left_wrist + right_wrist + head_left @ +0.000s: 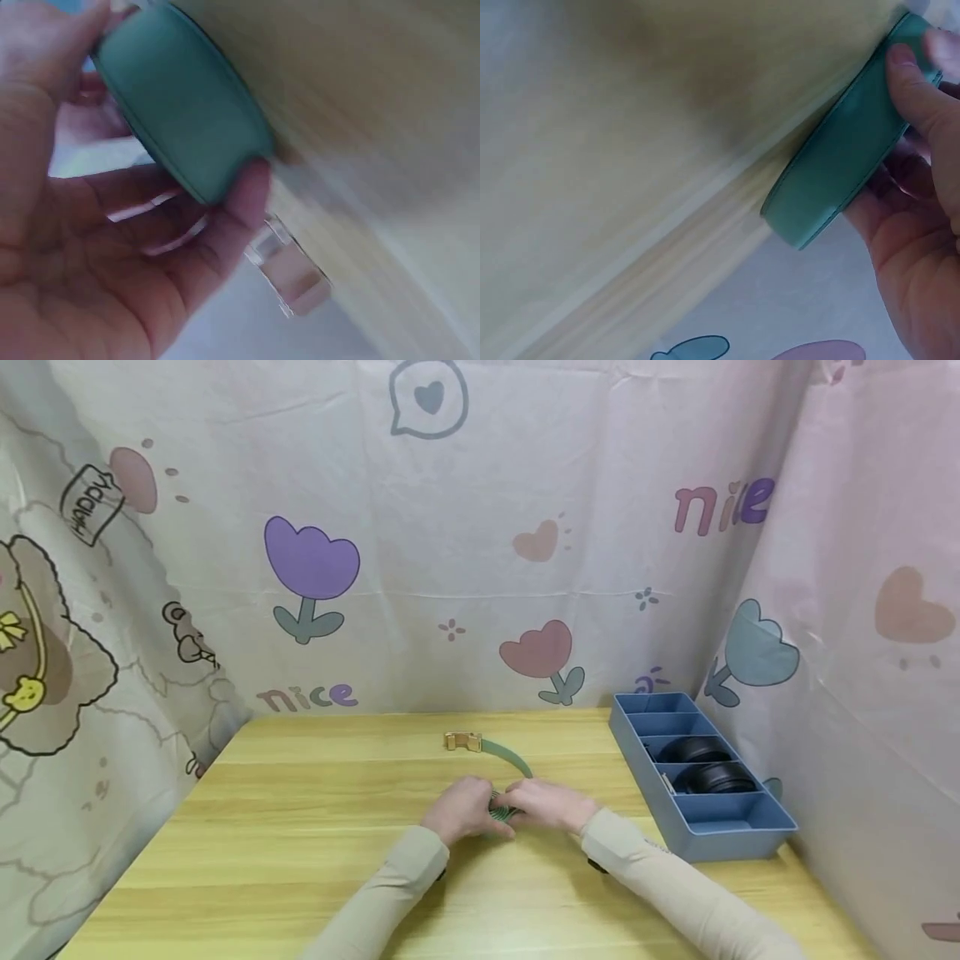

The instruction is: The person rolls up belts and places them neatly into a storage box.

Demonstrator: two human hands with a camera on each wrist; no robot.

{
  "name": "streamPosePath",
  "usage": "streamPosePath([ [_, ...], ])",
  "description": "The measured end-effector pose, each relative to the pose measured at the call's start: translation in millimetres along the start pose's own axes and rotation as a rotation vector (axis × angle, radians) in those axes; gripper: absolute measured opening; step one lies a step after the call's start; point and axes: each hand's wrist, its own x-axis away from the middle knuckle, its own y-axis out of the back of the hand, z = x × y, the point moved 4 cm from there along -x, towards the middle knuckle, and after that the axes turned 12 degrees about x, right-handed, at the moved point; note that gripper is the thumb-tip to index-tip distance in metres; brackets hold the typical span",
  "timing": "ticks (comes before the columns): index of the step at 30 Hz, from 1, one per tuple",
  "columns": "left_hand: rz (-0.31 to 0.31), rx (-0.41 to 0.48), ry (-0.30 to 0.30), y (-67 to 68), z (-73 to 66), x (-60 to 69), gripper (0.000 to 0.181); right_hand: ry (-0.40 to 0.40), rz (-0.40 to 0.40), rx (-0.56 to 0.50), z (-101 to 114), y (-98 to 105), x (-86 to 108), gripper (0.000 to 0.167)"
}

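A green belt [508, 755] is coiled into a roll near the middle of the wooden table, its free end curving away to a gold buckle [462, 741] at the back. My left hand [467, 810] holds the coil from the left, fingers and thumb bent around it. From the other side, my right hand [547, 803] grips the same coil, and the right wrist view shows its thumb [909, 79] pressing the outer face of the strap [844, 161]. Stitched edges show on the roll [184, 101] in the left wrist view. Fingers partly hide the coil in the head view.
A blue divided box [667, 806] stands at the right side of the table. Two rolled black belts [718, 778] lie in its middle compartments. Behind the table [315, 827] hangs a printed curtain [420, 568], with more curtain along both sides.
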Motion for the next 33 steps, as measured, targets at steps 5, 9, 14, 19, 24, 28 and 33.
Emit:
streamPosePath([
  [5,-0.004,-0.037,-0.018,-3.1,-3.4,-0.1,0.038,0.011,-0.015,-0.01,4.1,-2.1,2.0,0.019],
  [9,0.064,0.0,-0.051,-0.5,-2.4,-0.3,0.032,0.027,-0.001,-0.032,5.5,-0.7,3.5,0.022],
  [14,0.053,0.033,0.002,2.8,-0.2,2.0,0.04,0.024,-0.012,-0.028,7.1,0.7,2.1,0.023],
  [19,-0.018,0.015,0.081,3.3,-1.8,3.9,0.045,0.03,-0.038,-0.015,7.9,0.2,1.9,0.023],
  [24,0.043,0.01,0.024,4.2,-1.9,1.6,0.028,0.074,-0.091,0.031,6.8,-1.8,5.5,0.029],
  [28,0.114,0.03,-0.027,6.2,-0.4,0.7,0.034,0.082,-0.1,0.072,5.9,-2.8,6.2,0.035],
  [33,0.062,0.019,0.02,6.7,-1.7,4.1,0.04,0.06,-0.083,0.037,6.6,-1.5,4.2,0.032],
])
